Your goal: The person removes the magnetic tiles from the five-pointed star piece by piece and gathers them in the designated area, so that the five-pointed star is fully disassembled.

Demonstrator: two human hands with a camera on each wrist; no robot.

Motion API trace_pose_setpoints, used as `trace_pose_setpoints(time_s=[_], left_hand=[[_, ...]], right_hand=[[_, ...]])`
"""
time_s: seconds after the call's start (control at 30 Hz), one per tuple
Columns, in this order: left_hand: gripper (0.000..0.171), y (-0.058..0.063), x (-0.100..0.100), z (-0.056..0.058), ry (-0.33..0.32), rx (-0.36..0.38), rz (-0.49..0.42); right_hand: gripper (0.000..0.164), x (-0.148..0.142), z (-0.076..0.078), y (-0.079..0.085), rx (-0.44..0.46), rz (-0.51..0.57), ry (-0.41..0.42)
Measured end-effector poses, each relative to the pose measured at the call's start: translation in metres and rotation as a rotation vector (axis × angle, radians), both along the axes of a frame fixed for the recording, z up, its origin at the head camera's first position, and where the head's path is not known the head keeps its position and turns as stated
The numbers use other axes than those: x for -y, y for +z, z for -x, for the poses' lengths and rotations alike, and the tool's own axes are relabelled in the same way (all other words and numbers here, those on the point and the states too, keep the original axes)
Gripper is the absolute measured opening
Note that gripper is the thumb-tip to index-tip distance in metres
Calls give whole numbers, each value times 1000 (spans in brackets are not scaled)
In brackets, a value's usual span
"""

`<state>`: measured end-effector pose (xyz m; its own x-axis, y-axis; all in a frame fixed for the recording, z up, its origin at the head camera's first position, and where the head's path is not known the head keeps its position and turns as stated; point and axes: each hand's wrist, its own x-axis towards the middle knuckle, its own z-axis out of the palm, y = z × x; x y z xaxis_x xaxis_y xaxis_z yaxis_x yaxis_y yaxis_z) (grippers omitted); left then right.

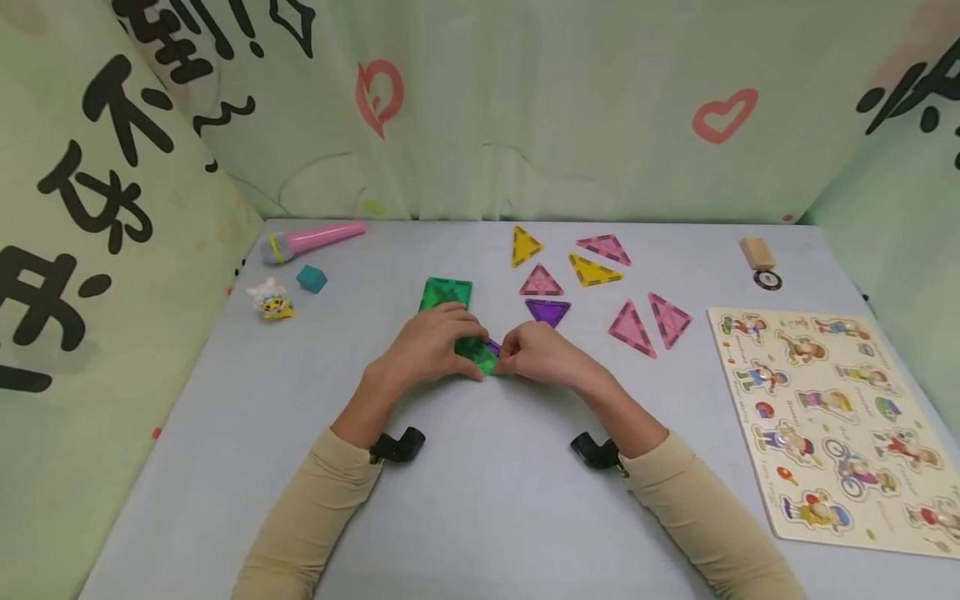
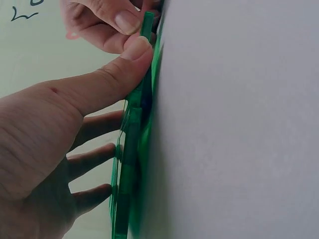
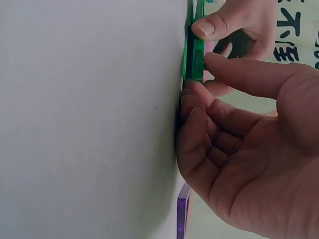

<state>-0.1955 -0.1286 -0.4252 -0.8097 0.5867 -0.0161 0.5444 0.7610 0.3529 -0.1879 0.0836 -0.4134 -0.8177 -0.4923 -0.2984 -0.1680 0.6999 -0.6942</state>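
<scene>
Green translucent magnetic tiles (image 1: 446, 291) lie on the table in front of me. My left hand (image 1: 435, 340) spans them, fingers spread over the top and thumb against the near edge. In the left wrist view its thumb (image 2: 137, 52) presses a green tile (image 2: 130, 144), with dark blue showing behind it. My right hand (image 1: 546, 354) pinches the right corner of the near green tile (image 1: 477, 357), its other fingers curled. A sliver of a purple tile (image 1: 492, 346) shows between the hands; the rest is hidden. In the right wrist view the right thumb touches the green tile's end (image 3: 197, 62).
Beyond the right hand lie a purple triangle (image 1: 548, 312), yellow triangles (image 1: 595, 270) and several pink triangles (image 1: 632, 329). At right is a wooden picture puzzle (image 1: 832, 425), with a wooden block (image 1: 756, 253) behind. A toy microphone (image 1: 322, 239), teal block (image 1: 311, 278) and small figurine (image 1: 272, 300) stand back left.
</scene>
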Motion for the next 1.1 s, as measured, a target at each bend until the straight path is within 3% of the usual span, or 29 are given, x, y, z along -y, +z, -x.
trace_pose_setpoints(time_s=[0.23,0.53,0.83,1.1], left_hand=[[55,-1,1,0,25,-12,-6],[57,-2,1,1,27,-2,-32],[60,4,10,2,39,97,-34],[60,4,13,4,64,141,-35]], right_hand=[[20,0,0,0,45,39,-67],[20,-7,6,-5,171,179,-115],[14,-13,10,-7,252,265,-140],[12,-19,15,-7,266,301,-106]])
